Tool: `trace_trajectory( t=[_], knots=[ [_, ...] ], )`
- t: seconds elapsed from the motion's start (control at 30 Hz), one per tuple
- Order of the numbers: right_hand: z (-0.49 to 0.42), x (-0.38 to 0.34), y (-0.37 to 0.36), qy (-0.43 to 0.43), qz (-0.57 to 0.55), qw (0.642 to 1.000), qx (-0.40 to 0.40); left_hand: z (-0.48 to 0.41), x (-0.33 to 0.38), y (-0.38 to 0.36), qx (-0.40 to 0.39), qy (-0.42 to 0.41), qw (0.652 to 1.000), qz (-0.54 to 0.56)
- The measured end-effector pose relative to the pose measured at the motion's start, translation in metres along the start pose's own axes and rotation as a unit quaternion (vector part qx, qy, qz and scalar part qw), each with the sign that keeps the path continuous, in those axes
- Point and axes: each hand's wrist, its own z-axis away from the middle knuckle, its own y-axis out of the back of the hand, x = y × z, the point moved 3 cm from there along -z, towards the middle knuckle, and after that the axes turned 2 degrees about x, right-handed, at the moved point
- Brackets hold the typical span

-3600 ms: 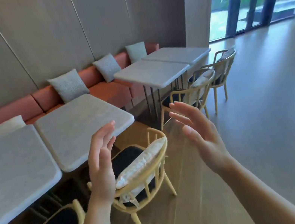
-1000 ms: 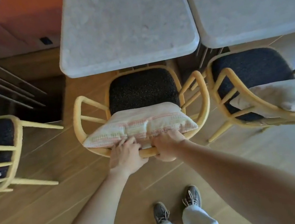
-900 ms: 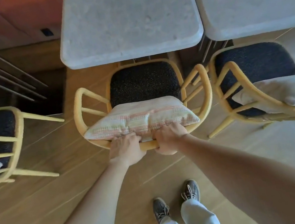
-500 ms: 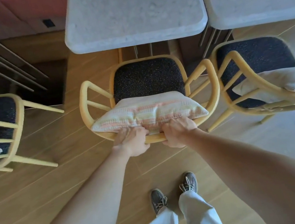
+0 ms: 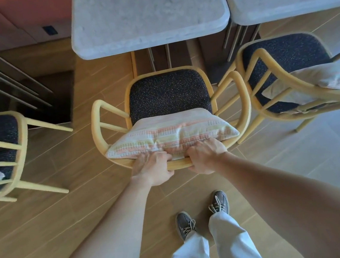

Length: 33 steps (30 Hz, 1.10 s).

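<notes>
I've got my left grip (image 5: 152,169) and right grip (image 5: 206,158) both curled round the back rail of the wooden chair (image 5: 95,128), side by side with a short bare stretch of rail between them. Just beyond the grips, the striped cushion (image 5: 170,134) lies against that rail and touches my knuckles (fingertips hidden under it). Farther out, the chair's dark seat faces the grey counter (image 5: 146,8), near its edge.
</notes>
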Motion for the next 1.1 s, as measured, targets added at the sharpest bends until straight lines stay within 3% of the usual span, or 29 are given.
trace_trajectory(
  t=[0.1,0.17,0.2,0.27,0.37,0.43,0.47,0.6,0.73,0.83,0.93,1.03,1.1],
  knots=[
    [0.011,0.005,0.004,-0.004,-0.065,0.998,0.0,0.014,-0.006,0.012,-0.002,0.012,0.989,0.145],
    [0.03,0.013,0.017,-0.015,-0.223,0.975,0.014,0.032,-0.011,0.038,0.06,0.024,0.932,0.357],
    [0.043,0.018,0.03,-0.027,-0.33,0.942,0.047,0.041,-0.015,0.056,0.121,0.041,0.889,0.439],
    [0.075,0.031,0.069,-0.06,-0.528,0.829,0.174,0.06,-0.022,0.098,0.24,0.066,0.797,0.55],
    [0.125,0.053,0.138,-0.069,-0.702,0.618,0.346,0.082,-0.011,0.165,0.339,0.015,0.66,0.67],
    [0.159,0.069,0.189,-0.046,-0.747,0.519,0.412,0.09,0.016,0.208,0.368,-0.064,0.612,0.697],
    [0.177,0.075,0.211,-0.03,-0.748,0.5,0.435,0.091,0.033,0.226,0.372,-0.102,0.605,0.696],
    [0.247,0.107,0.265,0.003,-0.689,0.513,0.512,0.084,0.119,0.275,0.368,-0.195,0.643,0.643],
    [0.294,0.164,0.283,0.048,-0.655,0.503,0.562,0.068,0.198,0.303,0.374,-0.25,0.629,0.634],
    [0.317,0.217,0.276,0.07,-0.664,0.482,0.567,0.046,0.258,0.311,0.381,-0.258,0.635,0.62],
    [0.34,0.29,0.257,0.086,-0.656,0.483,0.573,0.01,0.329,0.304,0.396,-0.261,0.634,0.611],
    [0.357,0.38,0.228,0.065,-0.628,0.523,0.573,-0.035,0.405,0.285,0.395,-0.254,0.642,0.606],
    [0.361,0.438,0.195,0.002,-0.573,0.604,0.554,-0.068,0.452,0.265,0.378,-0.212,0.68,0.592]
  ],
)
